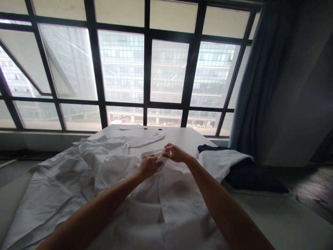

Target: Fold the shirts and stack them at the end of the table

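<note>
A white button-up shirt (179, 201) lies spread over the table in front of me, its front placket running down the middle toward me. At its collar end, both hands are close together. My left hand (150, 166) is closed on the left side of the collar (156, 152), fingers curled over the cloth. Just to the right, my right hand (174, 152) pinches the collar's other side between thumb and fingers. The shirt's lower part runs out of view beneath my forearms.
More crumpled white garments (57, 184) cover the left side of the table (182, 135). Folded dark navy and white clothes (249, 173) lie at the right edge. Behind the table stand large framed windows (122, 66), with a grey-blue curtain (260, 86) on the right.
</note>
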Action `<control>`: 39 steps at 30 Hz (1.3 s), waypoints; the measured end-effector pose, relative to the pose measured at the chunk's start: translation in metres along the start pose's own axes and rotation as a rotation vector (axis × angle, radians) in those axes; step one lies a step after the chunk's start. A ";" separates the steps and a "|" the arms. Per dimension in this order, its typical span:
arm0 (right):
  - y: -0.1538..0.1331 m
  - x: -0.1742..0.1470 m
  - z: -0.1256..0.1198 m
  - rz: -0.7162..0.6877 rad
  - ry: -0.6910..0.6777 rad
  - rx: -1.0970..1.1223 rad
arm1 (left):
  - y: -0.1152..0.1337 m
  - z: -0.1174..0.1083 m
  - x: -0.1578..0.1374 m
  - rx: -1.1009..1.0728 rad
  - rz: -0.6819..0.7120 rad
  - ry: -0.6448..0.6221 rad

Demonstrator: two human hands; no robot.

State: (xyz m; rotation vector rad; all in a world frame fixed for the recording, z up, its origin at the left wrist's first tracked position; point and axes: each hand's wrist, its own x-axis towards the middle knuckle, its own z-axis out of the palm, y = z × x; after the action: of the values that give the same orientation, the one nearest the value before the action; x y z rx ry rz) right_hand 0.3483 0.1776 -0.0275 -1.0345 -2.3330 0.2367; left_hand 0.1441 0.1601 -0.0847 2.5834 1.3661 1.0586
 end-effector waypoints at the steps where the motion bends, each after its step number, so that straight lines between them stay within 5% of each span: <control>1: 0.001 -0.001 -0.001 0.008 -0.019 -0.019 | 0.000 -0.001 0.000 0.009 0.016 -0.008; 12: 0.004 -0.009 -0.008 0.040 -0.110 -0.216 | -0.008 -0.009 0.002 -0.009 0.157 -0.061; 22: -0.017 -0.003 -0.005 0.085 -0.042 -0.666 | -0.011 -0.011 0.005 -0.142 0.158 0.008; 31: 0.001 -0.012 -0.012 0.152 -0.106 -0.525 | -0.024 -0.019 0.003 -0.251 0.087 -0.052; 39: 0.010 -0.016 -0.027 0.126 -0.021 -0.311 | -0.070 -0.029 0.008 0.070 0.173 -0.091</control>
State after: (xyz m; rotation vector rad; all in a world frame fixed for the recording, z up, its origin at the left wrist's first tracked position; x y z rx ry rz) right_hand 0.3782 0.1709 -0.0153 -1.3346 -2.3752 -0.0718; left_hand 0.0800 0.2016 -0.0810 2.8059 1.1998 0.9140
